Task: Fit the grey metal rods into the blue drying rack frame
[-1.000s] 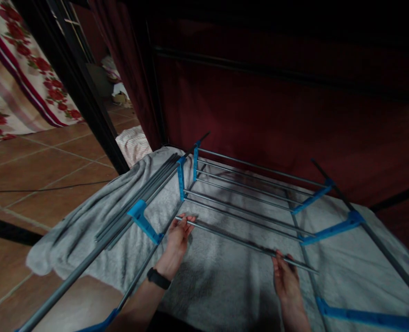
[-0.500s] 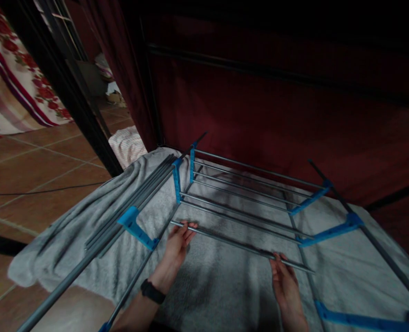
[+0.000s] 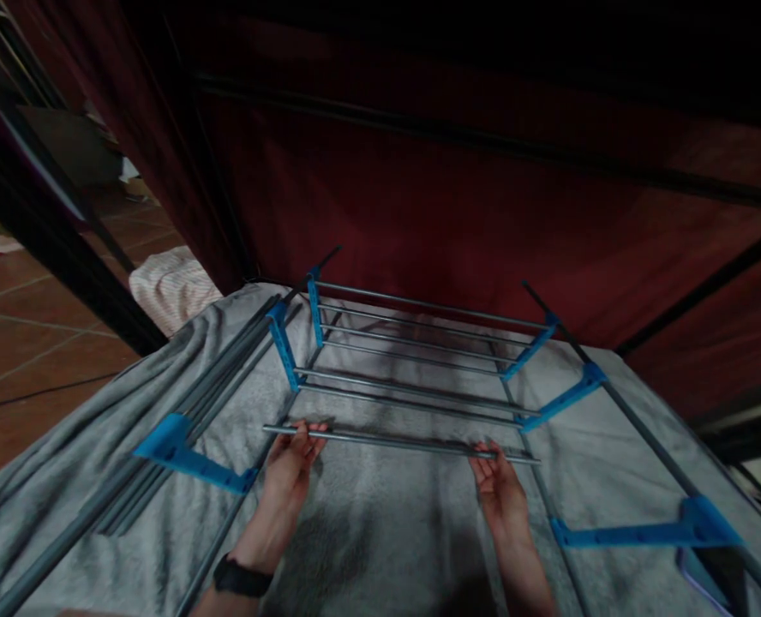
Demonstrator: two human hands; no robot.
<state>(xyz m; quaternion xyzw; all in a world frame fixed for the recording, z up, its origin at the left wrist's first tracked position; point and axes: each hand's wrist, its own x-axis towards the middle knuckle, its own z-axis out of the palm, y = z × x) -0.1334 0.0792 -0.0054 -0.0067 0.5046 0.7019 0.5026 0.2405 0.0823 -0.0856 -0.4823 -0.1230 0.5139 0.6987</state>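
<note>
A thin grey metal rod (image 3: 393, 443) lies crosswise between my hands, both its ends free of the frame's brackets. My left hand (image 3: 294, 467) grips it near its left end; a dark band sits on that wrist. My right hand (image 3: 500, 488) grips it near the right end. Around the rod stands a rack of grey tubes with blue plastic brackets, among them a near left bracket (image 3: 194, 458) and a near right bracket (image 3: 644, 533). Beyond my hands, several crossbars (image 3: 412, 400) join the farther brackets (image 3: 284, 347) on both sides.
Several loose rods (image 3: 206, 403) lie bundled along the rack's left side. A grey blanket (image 3: 380, 540) covers the surface beneath. Dark red cloth (image 3: 419, 206) hangs behind. At lower right, a phone-like dark object (image 3: 715, 574) lies under the bracket. Tiled floor (image 3: 26, 343) shows at left.
My view has turned right, so the rack sits farther left in it. The rod, still in both hands, now lies more level across the view.
</note>
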